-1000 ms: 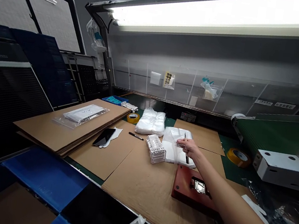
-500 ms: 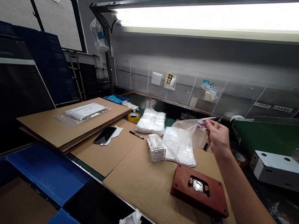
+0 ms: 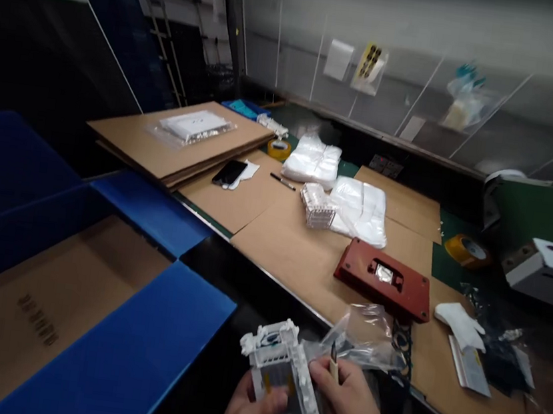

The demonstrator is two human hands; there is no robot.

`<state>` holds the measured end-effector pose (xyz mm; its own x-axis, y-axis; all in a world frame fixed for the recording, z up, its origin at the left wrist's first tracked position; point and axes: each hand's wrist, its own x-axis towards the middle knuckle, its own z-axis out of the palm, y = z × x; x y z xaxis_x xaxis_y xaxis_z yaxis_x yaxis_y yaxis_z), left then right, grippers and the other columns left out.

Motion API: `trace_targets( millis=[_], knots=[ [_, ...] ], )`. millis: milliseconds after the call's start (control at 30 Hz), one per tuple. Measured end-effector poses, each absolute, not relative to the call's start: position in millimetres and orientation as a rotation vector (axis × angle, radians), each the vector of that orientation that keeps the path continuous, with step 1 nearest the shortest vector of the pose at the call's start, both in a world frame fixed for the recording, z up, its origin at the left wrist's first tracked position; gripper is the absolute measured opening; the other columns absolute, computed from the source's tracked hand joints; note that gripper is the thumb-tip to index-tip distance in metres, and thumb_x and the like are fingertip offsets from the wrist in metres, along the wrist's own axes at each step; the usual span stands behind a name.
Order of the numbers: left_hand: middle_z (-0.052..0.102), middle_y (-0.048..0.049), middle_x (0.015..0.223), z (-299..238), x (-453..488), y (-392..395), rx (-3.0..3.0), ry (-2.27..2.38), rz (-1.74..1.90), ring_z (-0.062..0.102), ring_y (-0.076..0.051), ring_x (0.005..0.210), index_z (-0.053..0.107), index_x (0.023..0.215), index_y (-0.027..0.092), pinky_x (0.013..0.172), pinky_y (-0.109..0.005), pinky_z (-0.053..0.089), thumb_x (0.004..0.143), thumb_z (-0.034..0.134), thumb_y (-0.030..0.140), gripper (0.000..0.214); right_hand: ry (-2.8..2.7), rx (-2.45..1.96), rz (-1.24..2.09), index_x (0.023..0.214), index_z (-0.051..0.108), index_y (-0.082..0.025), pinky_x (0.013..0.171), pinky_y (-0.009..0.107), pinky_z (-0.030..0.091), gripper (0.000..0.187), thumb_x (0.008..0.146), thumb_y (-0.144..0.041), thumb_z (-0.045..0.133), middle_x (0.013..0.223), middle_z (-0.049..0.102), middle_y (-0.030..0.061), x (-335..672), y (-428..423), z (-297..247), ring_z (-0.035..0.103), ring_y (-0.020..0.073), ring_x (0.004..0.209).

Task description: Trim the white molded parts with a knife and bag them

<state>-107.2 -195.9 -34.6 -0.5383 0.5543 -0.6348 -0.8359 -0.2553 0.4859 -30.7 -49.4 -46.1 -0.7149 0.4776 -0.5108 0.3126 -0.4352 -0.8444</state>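
My left hand [image 3: 251, 411] grips a white plastic housing [image 3: 301, 398] near the front edge of the bench, thumb on its face. It has a ribbed side and a frame at its upper end. Close beside it, my right hand [image 3: 353, 404] is closed round a slim beige-handled tool [image 3: 334, 367] with a dark tip. A clear plastic bag [image 3: 365, 329] is also at that hand and spreads out behind it. The right fingers touch or nearly touch the housing's side; the exact contact is unclear.
A red-brown fixture block [image 3: 410, 290] lies on cardboard beyond my hands. Behind it are a similar white part [image 3: 317, 207] and stacked white bags [image 3: 364, 208]. A blue box [image 3: 181, 329] stands left, tape [image 3: 467, 250] and a white glove [image 3: 459, 325] right.
My right hand has come down and nearer, bringing the clear bag from the white stack to the housing. My left hand now shows, holding the housing. The view has tilted downward.
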Motion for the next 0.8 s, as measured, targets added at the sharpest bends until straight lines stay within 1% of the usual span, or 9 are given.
trace_targets(
  millis=[100,167,233,300,367,500,600,700,800],
  knots=[
    [0.079,-0.0113,0.094,-46,-106,-208,-0.474,1.133,1.813,0.075,-0.028,0.085,0.069,0.107,0.013,0.079,-0.036,0.059,0.064,0.090,0.026,0.050,-1.611,-1.222,2.392,0.074,0.076,-0.014,0.038,0.022,0.016,0.049,0.071,-0.063,0.081,0.059,0.065,0.0025,0,-47,-43,0.026,0.0035,0.038],
    [0.079,-0.0101,0.097,-54,-109,-212,-0.468,1.176,1.771,0.074,-0.024,0.083,0.068,0.108,0.013,0.078,-0.033,0.059,0.067,0.089,0.027,0.048,-1.518,-1.220,2.543,0.079,0.078,-0.013,0.036,0.021,0.011,0.047,0.076,-0.060,0.080,0.071,0.074,0.0090,17,-39,-37,0.024,0.0008,0.035],
    [0.078,-0.0091,0.100,-62,-115,-213,-0.438,1.190,1.760,0.074,-0.023,0.086,0.067,0.110,0.014,0.079,-0.032,0.059,0.069,0.088,0.026,0.047,-1.305,-1.218,2.646,0.081,0.078,-0.014,0.035,0.019,0.011,0.040,0.079,-0.054,0.080,0.087,0.078,0.0154,32,-30,-31,0.043,0.0040,0.039],
    [0.078,-0.0085,0.101,-68,-121,-212,-0.412,1.196,1.746,0.073,-0.023,0.087,0.067,0.112,0.015,0.081,-0.032,0.059,0.072,0.087,0.024,0.046,-1.110,-1.244,2.633,0.080,0.076,-0.016,0.035,0.016,0.012,0.034,0.078,-0.050,0.083,0.088,0.078,0.0166,43,-23,-27,0.064,0.0146,0.056],
    [0.078,-0.0095,0.102,-72,-128,-209,-0.358,1.198,1.719,0.073,-0.023,0.085,0.067,0.113,0.014,0.082,-0.035,0.060,0.074,0.085,0.021,0.044,-1.029,-1.261,2.592,0.078,0.074,-0.018,0.034,0.015,0.012,0.032,0.078,-0.048,0.083,0.078,0.076,0.0144,50,-18,-26,0.071,0.0210,0.065],
    [0.076,-0.0121,0.110,-70,-144,-209,-0.216,1.213,1.670,0.073,-0.026,0.091,0.066,0.118,0.014,0.082,-0.035,0.059,0.079,0.080,0.021,0.042,-1.066,-1.299,2.419,0.079,0.072,-0.018,0.034,0.014,0.018,0.032,0.078,-0.048,0.083,0.062,0.065,0.0037,51,-15,-27,0.054,0.0101,0.046],
    [0.076,-0.0128,0.111,-62,-158,-214,-0.110,1.206,1.632,0.073,-0.028,0.096,0.067,0.120,0.012,0.082,-0.031,0.057,0.078,0.079,0.022,0.044,-1.229,-1.268,2.202,0.090,0.074,-0.020,0.040,0.016,0.029,0.030,0.084,-0.048,0.078,0.059,0.059,-0.0009,51,-15,-28,0.048,0.0082,0.047],
    [0.075,-0.0157,0.112,-54,-168,-216,0.078,1.083,1.461,0.072,-0.033,0.099,0.054,0.140,0.011,0.085,-0.038,0.056,0.068,0.087,0.022,0.080,-1.528,-1.165,2.124,0.103,0.075,-0.019,0.048,0.020,0.037,0.030,0.091,-0.046,0.071,0.057,0.058,-0.0016,52,-11,-28,0.049,0.0104,0.051],
    [0.075,-0.0082,0.111,-50,-168,-207,0.431,1.039,1.116,0.072,-0.029,0.098,0.008,0.162,0.028,0.084,-0.038,0.054,0.064,0.090,0.022,0.127,-1.910,-0.931,2.137,0.109,0.076,-0.019,0.053,0.024,0.040,0.028,0.098,-0.041,0.063,0.059,0.061,-0.0004,52,-1,-22,0.053,0.0130,0.054]
  ],
)
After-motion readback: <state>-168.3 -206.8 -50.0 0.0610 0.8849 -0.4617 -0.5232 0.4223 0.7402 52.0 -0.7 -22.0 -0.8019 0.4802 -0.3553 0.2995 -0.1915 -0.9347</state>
